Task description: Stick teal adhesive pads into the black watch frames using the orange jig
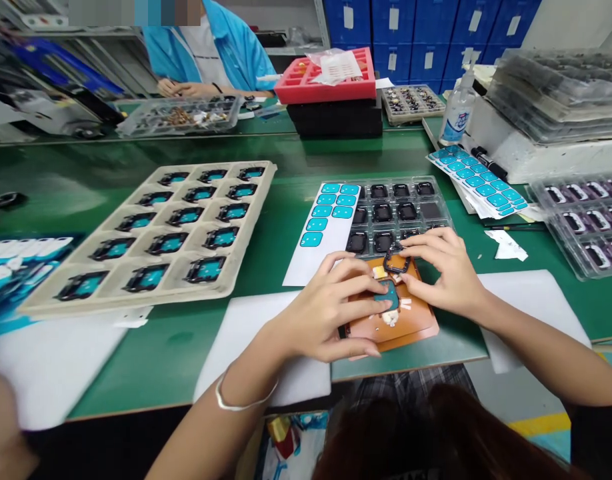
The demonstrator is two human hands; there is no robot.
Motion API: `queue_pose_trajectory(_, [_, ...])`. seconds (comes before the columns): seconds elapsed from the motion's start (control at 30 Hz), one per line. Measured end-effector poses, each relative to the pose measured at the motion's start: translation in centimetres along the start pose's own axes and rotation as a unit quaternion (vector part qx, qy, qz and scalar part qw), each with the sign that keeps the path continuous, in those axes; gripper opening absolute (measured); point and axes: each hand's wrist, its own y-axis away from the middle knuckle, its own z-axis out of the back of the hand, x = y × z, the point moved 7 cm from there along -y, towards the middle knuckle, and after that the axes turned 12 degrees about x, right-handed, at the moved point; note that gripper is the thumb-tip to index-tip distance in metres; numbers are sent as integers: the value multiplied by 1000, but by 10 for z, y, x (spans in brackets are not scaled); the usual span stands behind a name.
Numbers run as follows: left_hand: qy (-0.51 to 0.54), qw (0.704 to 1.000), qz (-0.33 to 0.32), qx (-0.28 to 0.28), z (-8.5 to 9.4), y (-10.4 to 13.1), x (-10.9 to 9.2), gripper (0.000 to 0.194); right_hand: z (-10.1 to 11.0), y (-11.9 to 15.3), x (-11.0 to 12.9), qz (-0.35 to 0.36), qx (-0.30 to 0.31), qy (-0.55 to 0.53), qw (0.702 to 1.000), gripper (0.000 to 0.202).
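Person's own body, head view. Both forearms are bare from wrist to the near edge of the frame; no sleeves and no gloves. Left hand [331,308]: bare, no rings visible, nails long and rounded. Left wrist carries one thin silver bangle [243,400], plain and smooth, no markings legible. Right hand [449,272]: bare, no rings or wristwear visible. Dark hair [436,433] shows at the near edge. A plaid garment [411,383] in grey check shows below the hands.

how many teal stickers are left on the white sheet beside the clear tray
8 on the white sheet: two rows of three at the top, one below them, one lowest. The left hand may hide more.
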Motion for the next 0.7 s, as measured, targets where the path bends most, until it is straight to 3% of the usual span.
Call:
queue_pose_trajectory(0.17, [-2,999,29,-36,2,0,1,28,-1,-2,-3,7,46,-45,998,26])
queue_pose_trajectory(0.33, [12,998,34,-50,6,-2,2,29,3,-4,-6,32,47,-34,998,22])
queue_pose_trajectory(0.43, [18,994,54,-94,11,0,5,29,6,-4,-3,56,49,-47,996,22])
queue_pose_trajectory(0.57, [-20,981,127,-147,16,6,13,43,1,-3,7,96,100,-79,987,26])
queue_pose_trajectory(0.7, [-51,980,158,-114,9,6,17,55,-7,0,13,115,139,-77,981,26])
